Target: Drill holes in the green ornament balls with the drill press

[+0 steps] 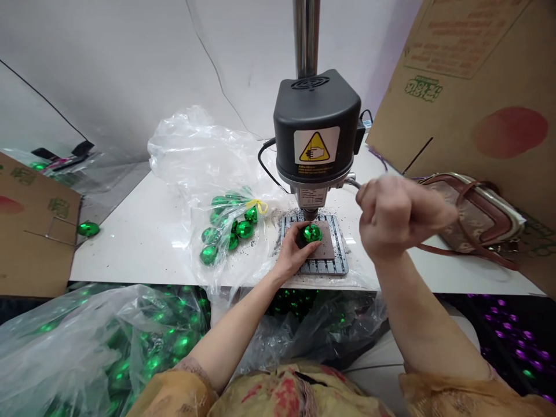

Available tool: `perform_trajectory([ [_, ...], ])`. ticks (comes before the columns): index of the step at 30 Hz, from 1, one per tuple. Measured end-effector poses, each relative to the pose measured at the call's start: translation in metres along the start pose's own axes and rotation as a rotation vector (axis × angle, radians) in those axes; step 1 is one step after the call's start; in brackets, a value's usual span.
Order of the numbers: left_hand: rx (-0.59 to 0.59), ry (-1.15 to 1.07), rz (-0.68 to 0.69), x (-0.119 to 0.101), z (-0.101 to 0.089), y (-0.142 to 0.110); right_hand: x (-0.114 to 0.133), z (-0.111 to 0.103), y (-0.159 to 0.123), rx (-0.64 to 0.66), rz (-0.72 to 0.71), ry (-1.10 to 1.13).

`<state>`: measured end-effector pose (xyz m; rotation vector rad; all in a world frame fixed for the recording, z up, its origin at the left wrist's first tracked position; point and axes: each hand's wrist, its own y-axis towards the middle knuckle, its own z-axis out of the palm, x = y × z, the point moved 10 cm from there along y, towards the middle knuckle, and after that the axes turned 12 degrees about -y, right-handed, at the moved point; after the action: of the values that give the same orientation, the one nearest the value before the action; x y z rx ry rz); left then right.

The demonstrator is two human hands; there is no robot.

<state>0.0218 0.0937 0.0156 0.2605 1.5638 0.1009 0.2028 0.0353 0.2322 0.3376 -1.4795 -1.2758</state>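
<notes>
A shiny green faceted ball (312,233) sits under the chuck (310,213) of a black bench drill press (317,124). Around the ball's left side, the thumb and fingers of my left hand (295,248) are closed, pressing it over a flat brownish pad (326,249) on the slotted metal base plate (341,263). To the right of the machine my right hand (393,214), slightly blurred, is wrapped in a fist at the end of the drill press lever (354,183). Whether the drill bit touches the ball cannot be made out.
Several green balls (244,229) with a yellow tie lie on clear plastic (186,145) left of the press. Dark shavings dot the white table (130,231). A brown handbag (473,214) and cardboard box (469,87) stand right. Below left, a plastic bag (108,336) holds more green balls.
</notes>
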Motion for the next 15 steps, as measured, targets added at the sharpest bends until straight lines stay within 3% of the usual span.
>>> perform_trajectory([
  [3, -0.102, 0.052, 0.022, -0.015, -0.007, -0.008, 0.006, 0.011, 0.026, -0.017, 0.082, 0.079],
  [6, -0.186, 0.234, 0.196, -0.054, -0.017, -0.036, 0.006, 0.019, 0.04, 0.0, 0.12, 0.109],
  [7, -0.144, 0.304, 0.271, -0.067, -0.014, -0.049, 0.005, 0.02, 0.041, 0.001, 0.125, 0.112],
  [9, 0.058, 0.432, 0.376, -0.083, 0.001, -0.081, 0.005, 0.019, 0.04, 0.005, 0.117, 0.115],
  [12, 0.409, 0.602, 0.392, -0.078, 0.018, -0.125, 0.006, 0.016, 0.037, 0.002, 0.1, 0.113],
  [14, 0.473, 0.649, 0.411, -0.077, 0.01, -0.135, 0.006, 0.016, 0.037, -0.006, 0.102, 0.11],
  [15, 0.429, 0.65, 0.431, -0.079, -0.002, -0.131, 0.006, 0.015, 0.037, -0.011, 0.1, 0.108],
])
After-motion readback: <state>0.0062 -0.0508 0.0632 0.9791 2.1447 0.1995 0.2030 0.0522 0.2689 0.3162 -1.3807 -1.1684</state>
